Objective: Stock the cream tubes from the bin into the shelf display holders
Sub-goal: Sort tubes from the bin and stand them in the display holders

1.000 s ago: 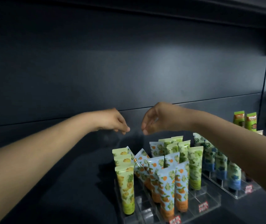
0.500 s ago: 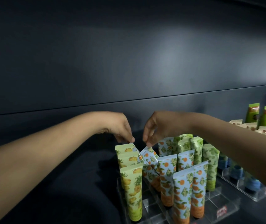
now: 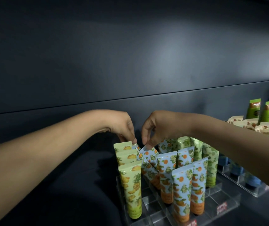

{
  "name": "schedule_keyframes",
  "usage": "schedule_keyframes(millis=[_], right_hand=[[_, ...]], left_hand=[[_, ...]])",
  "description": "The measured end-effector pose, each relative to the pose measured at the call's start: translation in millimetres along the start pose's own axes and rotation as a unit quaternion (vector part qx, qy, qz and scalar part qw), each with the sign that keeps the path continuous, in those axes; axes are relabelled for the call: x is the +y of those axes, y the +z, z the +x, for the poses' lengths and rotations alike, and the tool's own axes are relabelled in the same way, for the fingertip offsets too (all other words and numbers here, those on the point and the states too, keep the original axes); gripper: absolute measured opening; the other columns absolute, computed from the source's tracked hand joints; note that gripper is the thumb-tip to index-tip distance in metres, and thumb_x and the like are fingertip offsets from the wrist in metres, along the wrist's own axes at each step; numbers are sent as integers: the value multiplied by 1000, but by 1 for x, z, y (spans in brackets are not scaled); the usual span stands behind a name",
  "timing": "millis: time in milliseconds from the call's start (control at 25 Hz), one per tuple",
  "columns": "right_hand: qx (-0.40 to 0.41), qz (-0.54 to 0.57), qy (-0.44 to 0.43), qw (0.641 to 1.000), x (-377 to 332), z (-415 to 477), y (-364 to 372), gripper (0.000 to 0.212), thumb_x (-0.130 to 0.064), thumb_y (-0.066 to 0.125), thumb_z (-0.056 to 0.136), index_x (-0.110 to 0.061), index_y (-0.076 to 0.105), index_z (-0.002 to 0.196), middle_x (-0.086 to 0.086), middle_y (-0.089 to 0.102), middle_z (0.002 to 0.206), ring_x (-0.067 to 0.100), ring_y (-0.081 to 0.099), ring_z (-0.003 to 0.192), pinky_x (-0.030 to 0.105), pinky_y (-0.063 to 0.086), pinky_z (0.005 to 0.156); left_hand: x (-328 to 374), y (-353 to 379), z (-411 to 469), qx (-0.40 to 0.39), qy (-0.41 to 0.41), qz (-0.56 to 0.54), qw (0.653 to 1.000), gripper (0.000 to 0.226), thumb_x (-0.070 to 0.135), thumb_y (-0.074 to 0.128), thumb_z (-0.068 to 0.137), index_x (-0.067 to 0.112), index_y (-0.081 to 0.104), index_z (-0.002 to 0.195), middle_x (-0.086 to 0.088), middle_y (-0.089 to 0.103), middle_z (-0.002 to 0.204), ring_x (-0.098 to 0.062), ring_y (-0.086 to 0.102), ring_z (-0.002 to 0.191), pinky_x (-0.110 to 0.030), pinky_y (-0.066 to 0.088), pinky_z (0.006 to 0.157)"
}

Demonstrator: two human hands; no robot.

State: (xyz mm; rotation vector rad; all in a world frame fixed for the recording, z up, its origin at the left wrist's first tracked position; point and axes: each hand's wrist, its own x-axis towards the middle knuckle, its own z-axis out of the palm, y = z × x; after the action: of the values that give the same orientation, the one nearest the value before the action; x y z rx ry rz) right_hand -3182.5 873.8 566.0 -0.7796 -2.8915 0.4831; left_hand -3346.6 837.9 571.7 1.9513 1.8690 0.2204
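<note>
Cream tubes [image 3: 182,193] stand cap-down in the clear holder [image 3: 220,198] on the dark shelf [image 3: 65,201]: pineapple print [image 3: 131,188] in the left lane, orange print in the middle lanes, green leaf print [image 3: 210,163] on the right, with several front slots unfilled. At the back of the middle lanes two tubes aren't seated. My right hand [image 3: 156,128] pinches the top crimp of the slanted tube [image 3: 149,154], thumb against forefinger. My left hand [image 3: 124,126] has its fingertips closed on the crimp of the edge-on tube [image 3: 136,146], just beside the rear pineapple one. Handling guess: light, soft glossy bodies that dent and slip if squeezed (caps are the only rigid part), so the flat crimp is the place to hold, steering the cap into its slot. Tubes are packed close, so a sideways nudge could tip a row. The second holder [image 3: 254,190] to the right carries blue tubes [image 3: 252,182], mostly hidden behind my forearm. Bin not in view.
</note>
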Motion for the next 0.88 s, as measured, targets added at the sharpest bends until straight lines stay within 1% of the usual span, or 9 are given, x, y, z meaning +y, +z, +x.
schedule_keyframes(millis=[40, 120, 240, 320, 440, 560, 720, 800, 880], right_hand=[[1, -5, -1, 1000, -1, -2, -1, 13, -25, 79, 73, -19, 72, 82, -6, 72, 84, -5, 58, 68, 8, 42, 69], [4, -27, -2, 1000, -3, -4, -1, 11, -26, 79, 73, -21, 71, 79, -6, 72, 83, -4, 56, 66, 16, 43, 74], [10, -55, -5, 998, -7, -7, -2, 10, -26, 78, 74, -22, 69, 78, -6, 72, 84, -1, 57, 67, 19, 43, 73], [23, -72, -4, 997, -8, -12, -5, 11, -26, 77, 75, -21, 69, 81, -7, 72, 86, 2, 61, 72, 19, 44, 72], [34, -74, 2, 997, -6, -21, -13, 12, -25, 77, 75, -21, 69, 82, -6, 72, 85, 9, 65, 80, 21, 47, 74], [40, -54, -3, 998, -3, -30, -20, 10, -20, 76, 75, -25, 69, 81, -10, 68, 76, 15, 66, 80, 21, 47, 72], [22, -74, -6, 997, 1, -37, -20, 16, -17, 70, 80, -25, 74, 93, -7, 69, 84, 13, 64, 84, 23, 48, 76], [13, -91, -9, 996, 1, -39, -18, 12, -21, 71, 81, -24, 74, 92, -8, 68, 87, 8, 62, 82, 14, 45, 71], [9, -109, -2, 994, 1, -41, -17, 12, -30, 72, 80, -23, 73, 90, -14, 64, 82, 0, 58, 76, 4, 39, 63]], left_hand=[[1, 0, 0, 1, 3, 2, 1000, 13, 17, 73, 78, 15, 68, 66, 12, 63, 48, 2, 58, 47, -2, 41, 52], [4, 0, -1, 2, 9, 14, 1000, 20, 18, 73, 78, 17, 65, 60, 13, 62, 47, 2, 58, 49, -3, 40, 51], [8, 0, 0, 6, 11, 36, 999, 24, 20, 73, 77, 19, 62, 55, 14, 61, 46, 0, 58, 53, -10, 41, 57], [12, 0, 0, 10, 12, 56, 998, 25, 23, 73, 77, 20, 62, 55, 14, 60, 47, -3, 58, 58, -14, 39, 61], [19, 0, 0, 19, 22, 69, 997, 24, 27, 74, 76, 19, 62, 57, 4, 60, 59, -7, 55, 60, -9, 39, 56], [26, 0, 1, 18, 26, 83, 996, 23, 31, 74, 76, 20, 63, 58, -3, 62, 70, -11, 56, 66, -19, 40, 67], [33, 1, 1, 17, 31, 100, 994, 24, 31, 73, 77, 20, 63, 58, 0, 61, 66, -11, 54, 67, -24, 40, 69], [36, 3, 3, 14, 40, 101, 994, 26, 30, 72, 78, 18, 61, 57, -4, 61, 67, -13, 55, 68, -28, 41, 71], [37, 5, 4, 16, 48, 104, 993, 29, 28, 70, 80, 16, 59, 57, -7, 60, 68, -15, 54, 68, -29, 39, 70]])
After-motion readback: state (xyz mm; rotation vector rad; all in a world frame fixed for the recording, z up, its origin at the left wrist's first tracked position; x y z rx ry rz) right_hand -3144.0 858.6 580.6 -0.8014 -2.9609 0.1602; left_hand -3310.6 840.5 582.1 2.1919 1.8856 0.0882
